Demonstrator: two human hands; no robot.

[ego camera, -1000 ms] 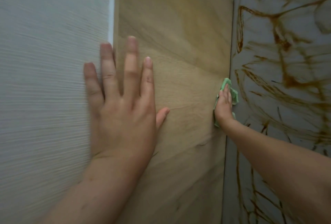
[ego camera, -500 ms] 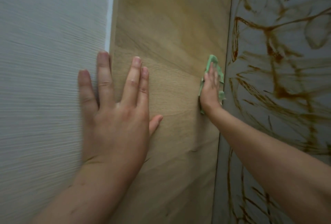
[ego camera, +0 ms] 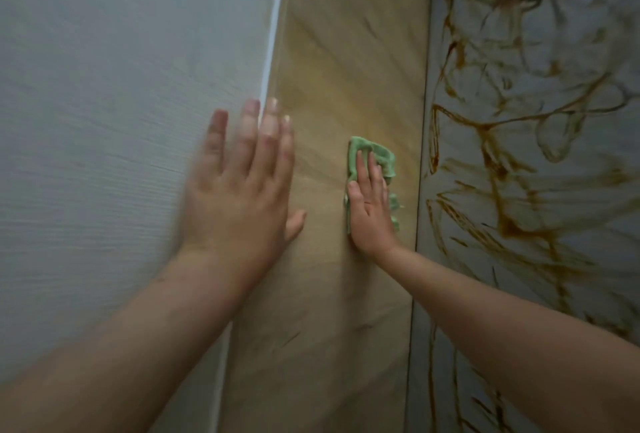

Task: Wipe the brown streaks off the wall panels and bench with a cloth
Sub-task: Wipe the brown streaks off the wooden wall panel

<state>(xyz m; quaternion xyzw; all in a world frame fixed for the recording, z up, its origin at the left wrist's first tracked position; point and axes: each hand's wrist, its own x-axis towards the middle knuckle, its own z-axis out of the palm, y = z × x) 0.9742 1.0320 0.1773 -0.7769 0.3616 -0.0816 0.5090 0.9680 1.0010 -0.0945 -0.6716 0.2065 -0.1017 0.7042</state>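
At centre frame the right grip, fingers straight, presses the green cloth flat against the tan wood panel, left of the brown-streaked white panel, while the left grip lies spread and blurred over the grey panel edge.

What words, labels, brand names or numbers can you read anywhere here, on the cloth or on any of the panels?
None: no readable text, label, number or sign shows in this view.
Cloth: plain green, no tag in view.
Wood panel: grain only.
Grey panel: bare texture.
Streaked panel: brown streaks, which form no letters.
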